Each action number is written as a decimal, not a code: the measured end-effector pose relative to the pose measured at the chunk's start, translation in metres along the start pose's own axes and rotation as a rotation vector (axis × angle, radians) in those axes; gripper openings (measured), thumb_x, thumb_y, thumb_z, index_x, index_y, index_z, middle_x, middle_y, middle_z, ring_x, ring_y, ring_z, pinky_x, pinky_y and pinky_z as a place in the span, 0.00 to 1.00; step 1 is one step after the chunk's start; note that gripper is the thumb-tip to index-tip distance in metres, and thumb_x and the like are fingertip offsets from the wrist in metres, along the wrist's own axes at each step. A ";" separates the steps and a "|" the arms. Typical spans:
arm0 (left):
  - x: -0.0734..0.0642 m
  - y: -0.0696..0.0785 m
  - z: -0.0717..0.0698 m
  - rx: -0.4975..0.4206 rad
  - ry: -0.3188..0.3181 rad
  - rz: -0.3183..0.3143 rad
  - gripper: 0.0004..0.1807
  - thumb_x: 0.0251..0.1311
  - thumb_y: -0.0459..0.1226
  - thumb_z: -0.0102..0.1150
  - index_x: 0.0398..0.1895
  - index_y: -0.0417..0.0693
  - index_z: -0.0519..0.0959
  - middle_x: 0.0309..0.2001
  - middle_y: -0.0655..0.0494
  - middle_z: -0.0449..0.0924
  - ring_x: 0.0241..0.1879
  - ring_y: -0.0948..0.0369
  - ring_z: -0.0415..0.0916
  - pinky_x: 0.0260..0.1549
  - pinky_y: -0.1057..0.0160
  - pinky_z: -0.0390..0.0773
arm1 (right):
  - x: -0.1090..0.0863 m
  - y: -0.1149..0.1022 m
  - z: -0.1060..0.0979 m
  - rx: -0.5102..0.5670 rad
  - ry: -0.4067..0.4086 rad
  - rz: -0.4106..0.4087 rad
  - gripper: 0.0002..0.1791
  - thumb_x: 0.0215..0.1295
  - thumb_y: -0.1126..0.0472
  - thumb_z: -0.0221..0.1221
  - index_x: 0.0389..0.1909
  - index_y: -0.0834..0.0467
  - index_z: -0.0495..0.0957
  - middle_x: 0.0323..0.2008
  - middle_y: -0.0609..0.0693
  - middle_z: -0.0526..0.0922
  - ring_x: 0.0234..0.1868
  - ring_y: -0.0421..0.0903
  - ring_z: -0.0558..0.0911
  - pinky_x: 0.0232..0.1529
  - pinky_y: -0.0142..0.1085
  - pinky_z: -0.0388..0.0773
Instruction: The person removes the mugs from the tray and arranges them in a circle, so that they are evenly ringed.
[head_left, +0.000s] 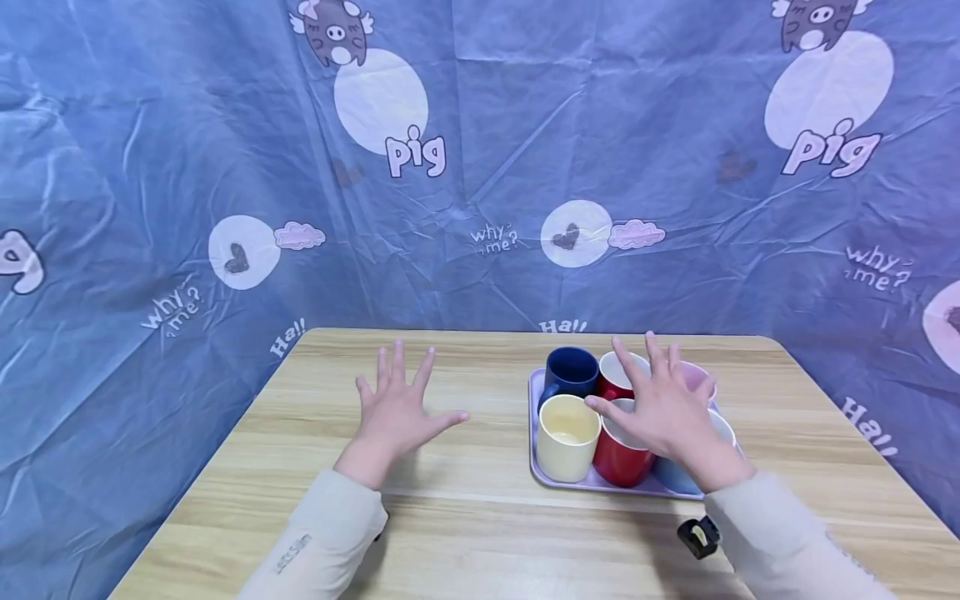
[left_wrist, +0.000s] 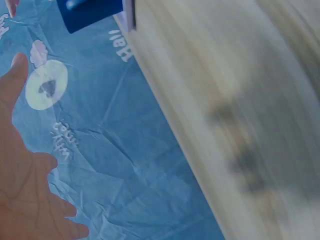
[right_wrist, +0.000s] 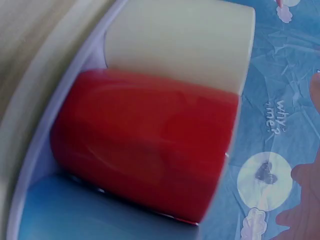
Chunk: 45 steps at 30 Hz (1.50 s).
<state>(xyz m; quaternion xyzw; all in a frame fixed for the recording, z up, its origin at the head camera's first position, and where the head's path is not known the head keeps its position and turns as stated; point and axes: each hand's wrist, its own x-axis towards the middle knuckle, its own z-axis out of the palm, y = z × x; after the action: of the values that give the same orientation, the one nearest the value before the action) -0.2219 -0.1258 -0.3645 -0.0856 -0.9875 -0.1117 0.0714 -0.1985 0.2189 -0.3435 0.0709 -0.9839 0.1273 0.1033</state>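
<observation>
My left hand (head_left: 393,418) hovers over the left part of the table with its fingers spread, holding nothing. The right hand (head_left: 667,415), fingers also spread, hangs above a lilac tray (head_left: 534,450) of mugs and hides part of them. In the tray's front row stand a cream mug (head_left: 567,454), a red mug (head_left: 621,458) and a light blue mug (head_left: 675,477). Behind them are a dark blue mug (head_left: 572,367), another red mug (head_left: 617,371) with a white inside and a pink mug (head_left: 697,379). The right wrist view shows the red mug (right_wrist: 145,140) close up between the cream and light blue ones.
The wooden table (head_left: 465,533) has its far edge against a blue printed cloth (head_left: 480,167), which also hangs along both sides. A black strap piece (head_left: 699,536) shows at the right wrist. Beside the left hand lies bare wood.
</observation>
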 end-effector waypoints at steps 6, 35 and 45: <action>0.004 0.013 -0.005 -0.034 0.008 0.014 0.59 0.44 0.75 0.51 0.76 0.63 0.43 0.74 0.41 0.24 0.70 0.44 0.18 0.58 0.29 0.27 | 0.007 0.004 -0.010 -0.040 0.035 -0.004 0.55 0.52 0.22 0.48 0.75 0.49 0.48 0.71 0.71 0.42 0.67 0.77 0.40 0.45 0.81 0.31; 0.005 0.062 0.014 -0.214 0.042 0.136 0.65 0.34 0.74 0.61 0.76 0.60 0.46 0.75 0.48 0.37 0.73 0.49 0.34 0.64 0.36 0.40 | 0.010 0.065 -0.038 0.046 0.071 0.041 0.55 0.57 0.31 0.55 0.76 0.52 0.41 0.67 0.76 0.47 0.62 0.79 0.52 0.50 0.77 0.47; 0.003 0.074 0.029 -0.328 0.087 0.216 0.64 0.33 0.67 0.70 0.74 0.54 0.53 0.73 0.49 0.52 0.70 0.48 0.50 0.63 0.40 0.51 | 0.011 0.089 -0.039 0.079 0.109 0.080 0.55 0.58 0.33 0.58 0.75 0.59 0.42 0.63 0.80 0.53 0.58 0.79 0.58 0.49 0.74 0.56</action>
<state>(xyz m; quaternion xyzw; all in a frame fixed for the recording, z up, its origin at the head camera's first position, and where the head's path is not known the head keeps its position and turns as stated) -0.2147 -0.0471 -0.3764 -0.1968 -0.9371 -0.2663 0.1108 -0.2167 0.3134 -0.3248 0.0287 -0.9731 0.1736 0.1488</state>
